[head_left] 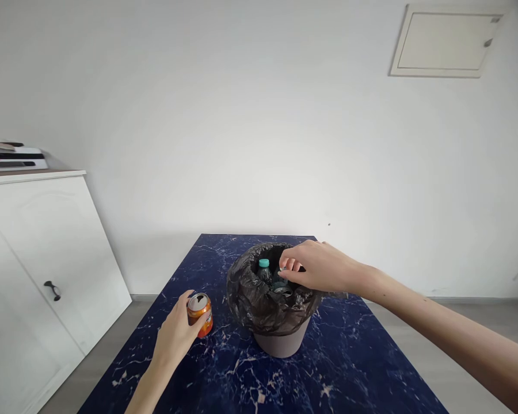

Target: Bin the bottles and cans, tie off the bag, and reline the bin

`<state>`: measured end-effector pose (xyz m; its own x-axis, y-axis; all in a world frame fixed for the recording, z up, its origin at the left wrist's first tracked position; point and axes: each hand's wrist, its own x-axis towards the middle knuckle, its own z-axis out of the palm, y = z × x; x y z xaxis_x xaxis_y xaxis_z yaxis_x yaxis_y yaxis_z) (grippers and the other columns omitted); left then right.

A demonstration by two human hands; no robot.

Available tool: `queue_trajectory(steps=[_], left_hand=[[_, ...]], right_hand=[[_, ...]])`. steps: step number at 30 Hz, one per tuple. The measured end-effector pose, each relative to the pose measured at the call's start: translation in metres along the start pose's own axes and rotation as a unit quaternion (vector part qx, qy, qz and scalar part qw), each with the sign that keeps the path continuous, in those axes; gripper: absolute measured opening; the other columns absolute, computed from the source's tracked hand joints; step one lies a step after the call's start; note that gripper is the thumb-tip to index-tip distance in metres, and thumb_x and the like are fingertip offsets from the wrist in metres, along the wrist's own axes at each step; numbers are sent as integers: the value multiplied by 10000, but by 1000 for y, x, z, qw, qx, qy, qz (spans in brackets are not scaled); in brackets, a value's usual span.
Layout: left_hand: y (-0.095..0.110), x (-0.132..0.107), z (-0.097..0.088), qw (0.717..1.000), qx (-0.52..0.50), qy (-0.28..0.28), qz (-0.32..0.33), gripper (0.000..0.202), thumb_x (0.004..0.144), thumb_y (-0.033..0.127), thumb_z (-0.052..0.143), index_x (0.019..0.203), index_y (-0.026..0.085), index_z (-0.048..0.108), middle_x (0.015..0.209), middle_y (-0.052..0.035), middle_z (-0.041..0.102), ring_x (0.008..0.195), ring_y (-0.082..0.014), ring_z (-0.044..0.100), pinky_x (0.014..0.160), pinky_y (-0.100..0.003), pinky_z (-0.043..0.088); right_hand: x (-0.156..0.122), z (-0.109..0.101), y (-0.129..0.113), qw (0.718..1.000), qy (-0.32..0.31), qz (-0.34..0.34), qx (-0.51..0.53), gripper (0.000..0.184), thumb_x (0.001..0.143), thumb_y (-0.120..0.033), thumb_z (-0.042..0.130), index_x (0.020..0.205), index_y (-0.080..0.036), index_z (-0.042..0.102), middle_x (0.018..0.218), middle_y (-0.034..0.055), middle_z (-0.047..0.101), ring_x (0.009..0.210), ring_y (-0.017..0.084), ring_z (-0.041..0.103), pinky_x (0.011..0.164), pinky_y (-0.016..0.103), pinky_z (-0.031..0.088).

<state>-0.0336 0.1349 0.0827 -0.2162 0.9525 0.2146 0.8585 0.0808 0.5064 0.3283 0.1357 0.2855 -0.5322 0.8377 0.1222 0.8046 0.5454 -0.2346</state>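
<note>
My left hand is wrapped round an upright orange drink can on a dark blue marbled table. Right of the can stands a small grey bin lined with a black plastic bag. Inside the bag I see a bottle with a teal cap and the top of a can. My right hand hovers over the bin's mouth, fingers curled downward and loosely parted, with nothing clearly in them.
A white cabinet with a black handle stands at the left, with flat objects on its top. A white wall is behind the table, with a white panel high on the right. Grey floor shows on both sides.
</note>
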Motion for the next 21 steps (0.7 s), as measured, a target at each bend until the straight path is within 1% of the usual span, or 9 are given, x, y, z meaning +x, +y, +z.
queue_trajectory(steps=[2, 4, 7, 8, 11, 14, 17, 19, 21], left_hand=[[5, -3, -14, 1000, -6, 23, -11, 754, 930, 669, 510, 1510, 188, 478, 1484, -200, 681, 1296, -426, 698, 935, -502, 620], [21, -9, -36, 996, -34, 86, -15, 798, 947, 717, 511, 1533, 179, 458, 1486, -212, 671, 1312, -440, 683, 963, -525, 617], [66, -20, -73, 968, -129, 215, 13, 822, 911, 754, 632, 1544, 249, 491, 1490, -164, 675, 1336, -419, 674, 1082, -542, 580], [84, -23, -83, 959, -173, 225, 25, 786, 921, 734, 658, 1551, 293, 496, 1503, -131, 672, 1358, -395, 667, 1099, -520, 580], [139, -26, -96, 940, -256, 203, 101, 709, 947, 682, 689, 1537, 322, 533, 1522, -94, 668, 1356, -350, 678, 1046, -457, 625], [178, -17, -89, 932, -232, 170, 222, 608, 1004, 586, 676, 1531, 305, 559, 1541, -86, 656, 1388, -317, 652, 1106, -445, 587], [200, -2, -72, 935, -155, 87, 308, 585, 1050, 507, 642, 1591, 332, 504, 1576, -85, 632, 1430, -306, 614, 1144, -469, 545], [207, 6, -62, 934, -105, 33, 339, 601, 1044, 471, 663, 1605, 339, 494, 1560, -89, 649, 1429, -319, 608, 1158, -508, 520], [210, 11, -55, 934, -64, -4, 352, 614, 1018, 462, 699, 1592, 333, 521, 1517, -98, 682, 1417, -343, 611, 1138, -529, 523]], right_hand=[[-3, 0, 3, 1000, -2, 0, -2, 230, 983, -330, 631, 1069, -228, 818, 1026, 35, 864, 957, 262, 802, 788, 382, 594], [-5, 1, 6, 1000, 2, 1, -6, 228, 986, -337, 629, 1070, -234, 815, 1029, 34, 864, 969, 264, 803, 797, 379, 596], [-8, 1, 12, 1000, 5, 1, -7, 238, 994, -351, 624, 1085, -238, 813, 1045, 45, 864, 974, 267, 803, 797, 372, 593], [-9, 1, 13, 1000, 5, 2, -6, 238, 995, -351, 623, 1082, -239, 814, 1044, 46, 864, 968, 266, 803, 792, 370, 590], [-14, 1, 16, 1000, 9, 9, -8, 209, 981, -327, 633, 1047, -242, 813, 1022, 35, 864, 951, 259, 801, 776, 363, 572], [-20, 5, 17, 1000, 21, 7, -10, 182, 966, -302, 645, 1020, -246, 809, 1009, 28, 861, 945, 256, 798, 763, 355, 551], [-25, 12, 20, 999, 49, 2, -9, 189, 956, -262, 629, 1023, -246, 805, 1039, 30, 857, 948, 250, 796, 758, 343, 536], [-29, 16, 22, 998, 68, 2, -7, 204, 954, -236, 610, 1024, -244, 801, 1052, 29, 856, 942, 243, 794, 753, 334, 530], [-32, 19, 24, 997, 73, 2, -5, 208, 959, -235, 602, 1023, -243, 799, 1043, 27, 855, 933, 238, 791, 745, 327, 527]])
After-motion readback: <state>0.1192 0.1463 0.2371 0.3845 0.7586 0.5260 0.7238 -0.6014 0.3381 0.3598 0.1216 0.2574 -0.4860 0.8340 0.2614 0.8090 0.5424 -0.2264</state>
